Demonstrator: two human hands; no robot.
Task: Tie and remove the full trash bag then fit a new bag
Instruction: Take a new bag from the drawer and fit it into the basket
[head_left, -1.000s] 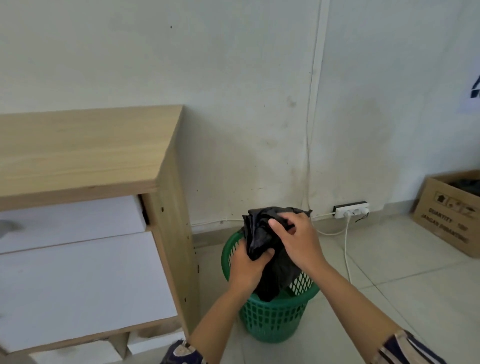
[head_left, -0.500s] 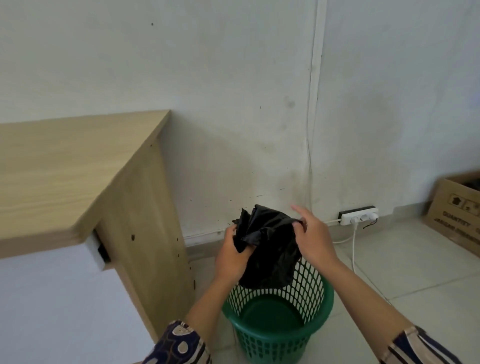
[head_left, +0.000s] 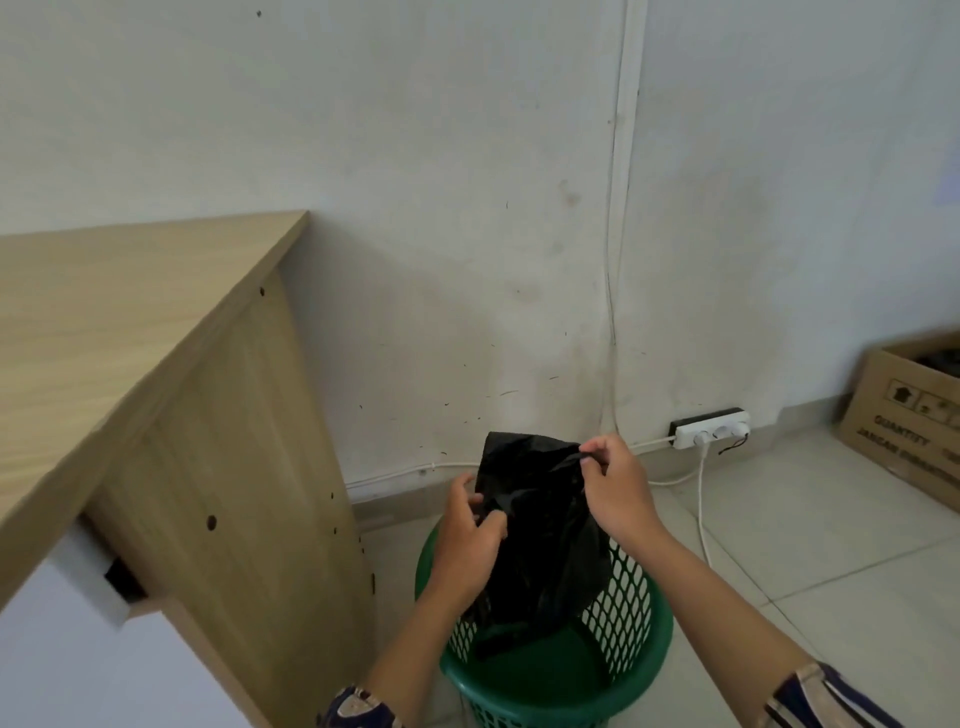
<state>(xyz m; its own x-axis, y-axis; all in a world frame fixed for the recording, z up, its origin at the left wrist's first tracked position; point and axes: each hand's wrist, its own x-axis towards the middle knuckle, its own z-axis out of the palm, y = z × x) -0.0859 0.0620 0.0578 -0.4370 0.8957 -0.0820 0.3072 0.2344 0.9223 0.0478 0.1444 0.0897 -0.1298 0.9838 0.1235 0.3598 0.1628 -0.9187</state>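
Head view: wooden table (head_left: 130, 322) at left. Left hand (head_left: 467, 540) fingers pinch black trash bag (head_left: 540, 540) edge; bag hangs over green basket (head_left: 649, 639). Right hand (head_left: 618, 493) fingers pinch bag's top corner. Power strip (head_left: 711, 434), cardboard box (head_left: 904, 415) at right.

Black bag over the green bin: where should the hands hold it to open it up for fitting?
Hold the black bag at its top edge, from above, one hand on each side. The right hand already pinches the upper corner; the left hand pinches a fold lower down. It hangs crumpled, its bottom inside the green bin, so parting the top layers probably opens the mouth.
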